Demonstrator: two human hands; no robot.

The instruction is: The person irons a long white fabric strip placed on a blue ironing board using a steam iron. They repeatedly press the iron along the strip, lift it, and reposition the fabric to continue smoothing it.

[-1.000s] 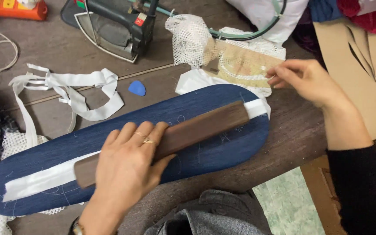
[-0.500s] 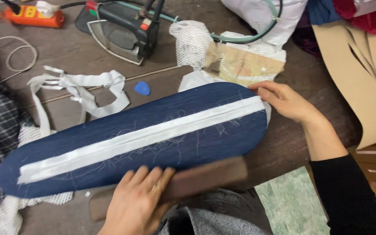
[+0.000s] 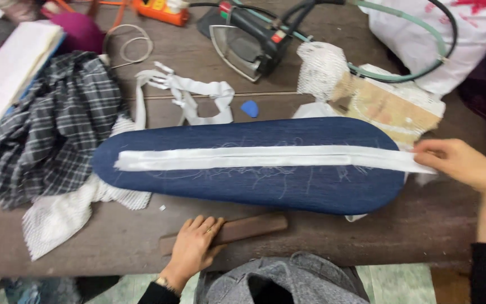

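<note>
Fingers (image 3: 201, 233) of the left hand (image 3: 192, 250) lie bent over the left end of a long brown wooden block (image 3: 243, 229), pressing it flat against the near edge of the worktop (image 3: 113, 236) — they curl over it rather than close round it. A ring shows on one finger and a watch at the wrist. The block lies just in front of a long, rounded pressing cushion (image 3: 254, 186) covered in dark blue cloth, apart from it by a strip of bare wood.

Along the top of the cushion runs a white fabric strip (image 3: 254, 157), laid nearly end to end. The right hand (image 3: 459, 166) is at the strip's right end, its fingers (image 3: 428, 151) drawn together on the cloth where it runs off the cushion; whether they pinch it or only press it down cannot be told.

Behind the cushion a small blue chalk piece (image 3: 249, 108) lies on the wood, beside a tangle of white tape (image 3: 192, 93). Farther back an iron (image 3: 251, 42) rests on its side with a green hose (image 3: 400, 34) curving past it. A grey checked garment (image 3: 46, 124) is heaped at the left, with white mesh (image 3: 57, 217) spilling out below it — more mesh (image 3: 322, 67) sits near the iron
</note>
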